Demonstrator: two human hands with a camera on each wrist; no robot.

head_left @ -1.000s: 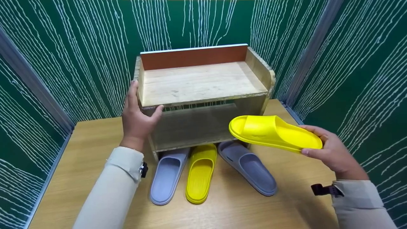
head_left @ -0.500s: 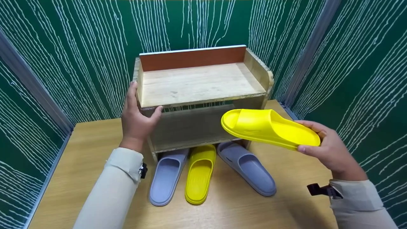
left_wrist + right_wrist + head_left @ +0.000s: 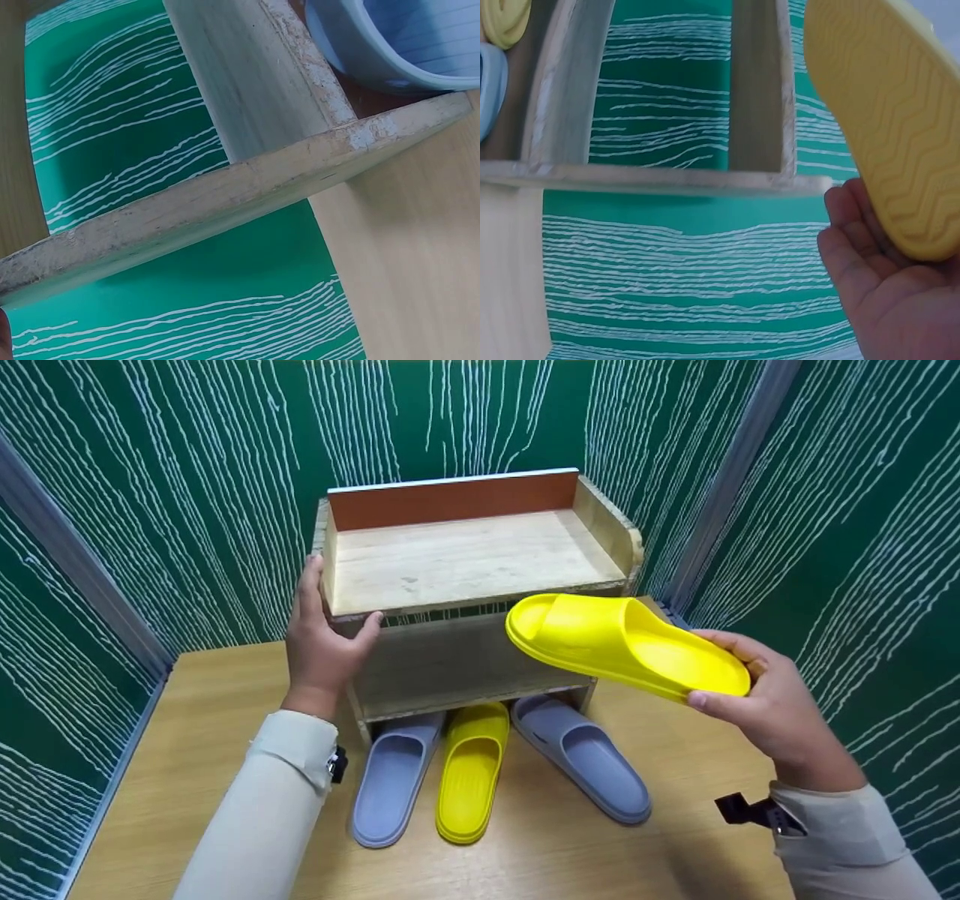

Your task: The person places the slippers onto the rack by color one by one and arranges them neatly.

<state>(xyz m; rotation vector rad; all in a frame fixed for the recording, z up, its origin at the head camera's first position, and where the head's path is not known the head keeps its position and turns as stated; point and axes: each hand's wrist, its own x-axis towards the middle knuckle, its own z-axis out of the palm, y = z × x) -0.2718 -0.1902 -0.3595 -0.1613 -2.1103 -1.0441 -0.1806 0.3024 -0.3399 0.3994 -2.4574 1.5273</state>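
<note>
The yellow slipper (image 3: 589, 634) hovers before the wooden rack (image 3: 450, 559), near its right front, toe leftward; your right hand (image 3: 784, 697) pinches the heel, thumb nearest you; your left hand (image 3: 326, 641) grips the left side, fingers outside, thumb at the front edge.

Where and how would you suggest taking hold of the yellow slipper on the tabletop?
I'd grip the yellow slipper by its heel end, coming from the near side: the heel points outward, uncovered, while the toe is tucked beneath the rack's lower shelf.
</note>
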